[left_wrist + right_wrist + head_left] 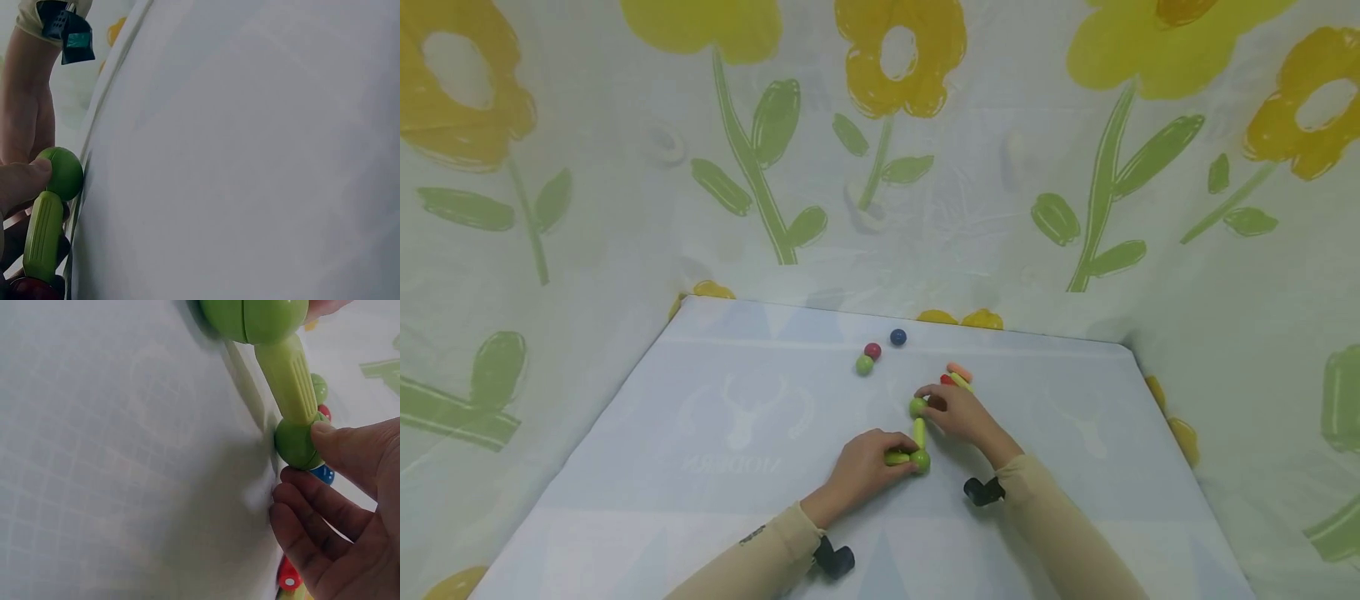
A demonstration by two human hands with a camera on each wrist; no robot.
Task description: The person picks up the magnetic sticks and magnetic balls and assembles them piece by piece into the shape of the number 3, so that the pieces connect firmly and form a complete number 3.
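A chain of green balls and yellow-green sticks lies on the table. My left hand point(868, 462) grips the near green ball point(921, 462), its thumb on the ball in the left wrist view. One ribbed stick point(42, 234) runs from that ball back under the left palm, where a dark red piece point(34, 289) partly shows. A second stick point(919, 433) joins the near ball to the far green ball point(297, 445). Thumb and fingertips of my right hand point(958, 412) pinch this far ball.
Behind the hands sit a loose green ball point(864, 365), a crimson ball point(872, 351) and a blue ball point(898, 337). An orange stick point(959, 372), a yellow stick point(961, 382) and a red piece point(947, 380) lie just beyond the right hand. A flowered curtain point(970, 208) surrounds the table.
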